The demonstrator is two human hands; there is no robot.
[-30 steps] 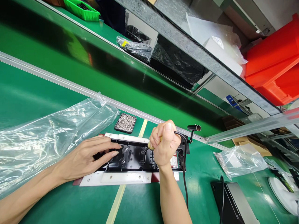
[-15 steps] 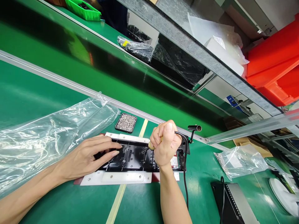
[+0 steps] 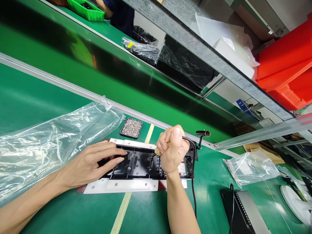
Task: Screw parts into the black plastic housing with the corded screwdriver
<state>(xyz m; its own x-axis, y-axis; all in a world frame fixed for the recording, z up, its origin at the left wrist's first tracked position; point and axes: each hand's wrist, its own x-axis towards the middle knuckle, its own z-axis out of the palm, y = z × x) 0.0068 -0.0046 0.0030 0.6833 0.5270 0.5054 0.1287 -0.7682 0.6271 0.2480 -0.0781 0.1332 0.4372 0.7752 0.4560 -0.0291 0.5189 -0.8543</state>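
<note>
A long black plastic housing (image 3: 138,164) lies in a fixture with white side rails (image 3: 129,185). My right hand (image 3: 172,149) is a fist around the yellow handle of a soldering iron (image 3: 158,152), whose black cord trails down past my wrist. Its tip points down and left into the housing; whether it touches a post I cannot tell. My left hand (image 3: 102,161) rests over the housing's left end, fingers stretched out and apart, holding nothing. Just behind the housing sits a small black tray (image 3: 131,128) of tiny metal pieces.
Clear plastic sheeting (image 3: 56,139) covers the left bench. A tubular metal holder (image 3: 202,134) stands behind my right hand. Rightward lie a bag of small metal parts (image 3: 251,167) and a dark flat device (image 3: 243,211). Across the divider, a person's arm shows near a green bin (image 3: 86,11).
Both my hands and the soldering iron hold the same position. Across the divider, the other person's arm has come into view beside the green bin.
</note>
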